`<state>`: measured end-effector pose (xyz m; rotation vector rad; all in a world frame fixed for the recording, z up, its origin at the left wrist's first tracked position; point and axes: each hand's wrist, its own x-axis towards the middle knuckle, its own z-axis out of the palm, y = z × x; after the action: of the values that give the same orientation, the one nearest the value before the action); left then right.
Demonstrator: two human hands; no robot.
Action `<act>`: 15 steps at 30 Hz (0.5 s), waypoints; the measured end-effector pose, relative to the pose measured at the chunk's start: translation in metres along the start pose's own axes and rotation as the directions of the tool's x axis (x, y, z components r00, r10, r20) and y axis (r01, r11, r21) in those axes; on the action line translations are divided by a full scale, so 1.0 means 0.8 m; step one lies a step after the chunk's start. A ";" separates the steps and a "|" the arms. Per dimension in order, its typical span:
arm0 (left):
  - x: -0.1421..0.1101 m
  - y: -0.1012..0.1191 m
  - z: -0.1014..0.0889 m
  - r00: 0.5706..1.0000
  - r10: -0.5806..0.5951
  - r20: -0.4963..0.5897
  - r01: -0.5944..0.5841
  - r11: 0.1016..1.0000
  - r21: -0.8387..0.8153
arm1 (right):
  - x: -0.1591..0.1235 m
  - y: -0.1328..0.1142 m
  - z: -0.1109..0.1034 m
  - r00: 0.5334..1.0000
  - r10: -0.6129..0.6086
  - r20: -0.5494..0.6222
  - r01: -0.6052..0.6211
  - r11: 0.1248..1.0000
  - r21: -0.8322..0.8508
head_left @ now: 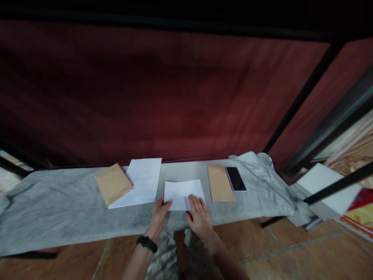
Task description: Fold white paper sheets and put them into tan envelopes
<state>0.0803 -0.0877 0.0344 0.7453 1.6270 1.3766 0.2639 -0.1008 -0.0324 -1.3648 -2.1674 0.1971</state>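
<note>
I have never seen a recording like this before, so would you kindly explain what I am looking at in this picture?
There is no robot here: a person works with two bare hands, and the single picture comes from a camera worn on the head, looking forward and down. The surface is covered with a grey cloth. The left hand, with a dark band on its wrist, touches the near left corner of a small white sheet; the right hand rests its fingers on the sheet's right side. Nothing is lifted. To the left, a stack of brown envelopes or papers overlaps larger white paper. To the right lie a single brown piece and a phone.
</note>
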 end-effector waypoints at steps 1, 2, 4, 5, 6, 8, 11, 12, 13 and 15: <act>-0.007 0.006 0.002 1.000 -0.012 0.008 0.012 1.000 -0.023 | 0.000 -0.004 -0.003 1.000 -0.019 0.007 0.019 0.999 0.026; -0.013 0.013 0.004 1.000 -0.012 0.027 0.013 1.000 -0.029 | 0.003 -0.010 -0.007 1.000 -0.019 0.005 0.019 0.998 0.058; -0.022 0.030 0.011 0.997 0.019 0.081 -0.018 1.000 -0.012 | 0.018 -0.023 -0.017 0.998 0.053 -0.030 -0.048 0.987 0.155; -0.026 0.040 0.015 0.994 0.041 0.100 -0.038 0.999 -0.029 | 0.030 -0.030 -0.023 0.993 0.103 -0.053 -0.087 0.966 0.242; -0.029 0.050 0.018 0.991 0.065 0.114 -0.059 0.996 -0.060 | 0.044 -0.037 -0.030 0.984 0.161 -0.073 -0.125 0.926 0.355; -0.032 0.063 0.022 0.983 0.126 0.133 -0.106 0.984 -0.145 | 0.074 -0.051 -0.045 0.939 0.329 -0.102 -0.197 0.757 0.623; -0.032 0.060 0.021 0.983 0.170 0.069 -0.162 0.981 -0.102 | 0.109 -0.065 -0.063 0.819 0.573 0.012 -0.214 0.286 0.934; -0.032 0.051 0.020 0.989 0.147 0.030 -0.146 0.988 -0.041 | 0.114 -0.067 -0.066 0.790 0.608 0.074 -0.198 0.139 0.970; -0.031 0.040 0.019 0.994 0.107 -0.003 -0.107 0.994 0.016 | 0.116 -0.068 -0.065 0.769 0.626 0.127 -0.180 0.022 0.983; -0.030 0.014 0.019 0.999 0.019 0.030 -0.020 1.000 0.016 | 0.110 -0.067 -0.057 0.752 0.628 0.201 -0.171 -0.108 0.979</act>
<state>0.1033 -0.0988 0.0506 0.7896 1.6133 1.3609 0.2182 -0.0577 0.0609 -0.9131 -0.6104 1.3607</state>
